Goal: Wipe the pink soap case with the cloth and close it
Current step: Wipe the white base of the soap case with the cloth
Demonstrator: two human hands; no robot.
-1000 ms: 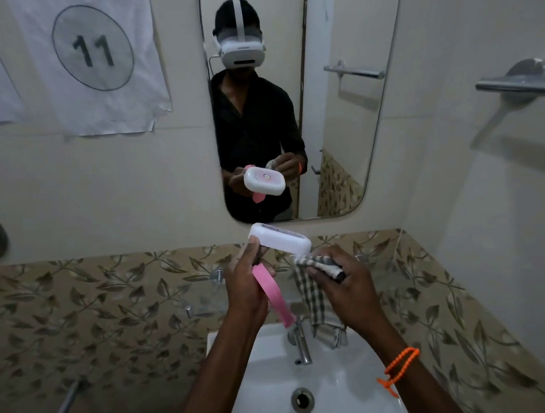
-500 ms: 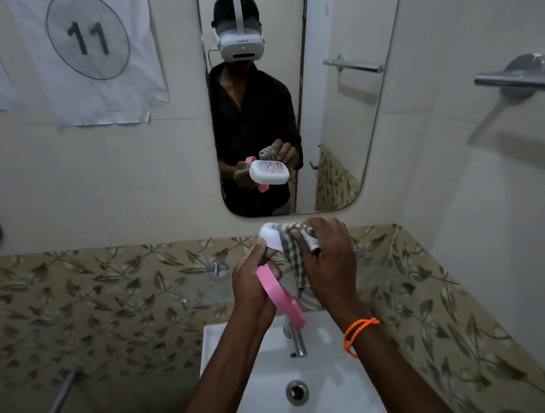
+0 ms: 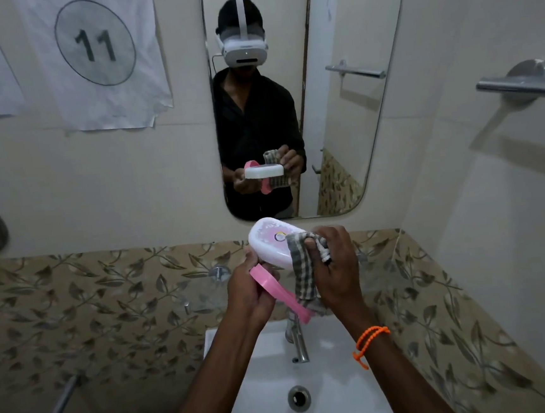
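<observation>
Down at the bottom sits a white sink (image 3: 340, 398) with a round drain (image 3: 299, 398) in it. A shiny tap (image 3: 298, 342) stands at the back of the sink. Two bare arms reach up over it. An orange bead band (image 3: 370, 342) goes round the right wrist.

The left hand (image 3: 251, 295) holds the soap case up in the air above the tap. Its fingers are curled tight around the spot where the two halves meet. The pink half (image 3: 280, 293) hangs down past the palm, so the case is open. The white half (image 3: 276, 244) sticks up and tips toward the wall (it has a little round sticker on it).

The right hand (image 3: 335, 266) is just beside it. Its fingers are bunched shut on a checked cloth (image 3: 304, 269). The cloth is pressed on the right end of the white half, and the rest of it hangs down.

Behind the hands is a wall band with a leaf pattern (image 3: 108, 303). Above that hangs a mirror (image 3: 357, 133), showing a person in a dark shirt holding the same things. A paper sheet (image 3: 96, 57) marked 11 is stuck on the wall to the left. A metal rail (image 3: 524, 85) is on the right wall.
</observation>
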